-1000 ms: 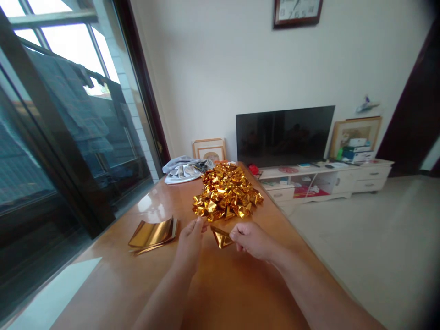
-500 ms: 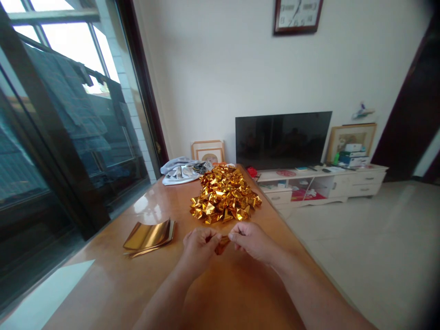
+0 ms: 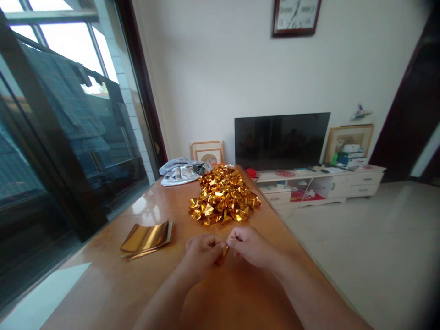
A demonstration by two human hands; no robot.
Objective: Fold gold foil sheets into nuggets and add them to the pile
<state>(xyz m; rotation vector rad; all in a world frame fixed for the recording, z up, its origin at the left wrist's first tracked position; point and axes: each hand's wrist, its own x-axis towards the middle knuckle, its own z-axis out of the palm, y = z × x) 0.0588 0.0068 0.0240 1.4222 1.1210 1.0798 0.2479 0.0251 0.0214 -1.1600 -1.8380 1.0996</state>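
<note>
My left hand and my right hand meet over the wooden table, both pinching one small folded piece of gold foil paper. Only a sliver of the piece shows between the fingertips. Just beyond the hands lies a heap of folded gold foil pieces. A stack of flat gold foil sheets rests on the table to the left of my left hand.
A grey cloth bundle lies at the table's far end. Dark glass sliding doors run along the left. Beyond the table stand a television on a white cabinet, and open tiled floor lies to the right.
My hands have drawn together. The gold foil piece, held stretched between them a second ago, is now squeezed small between the fingertips. The view has tilted down slightly.
</note>
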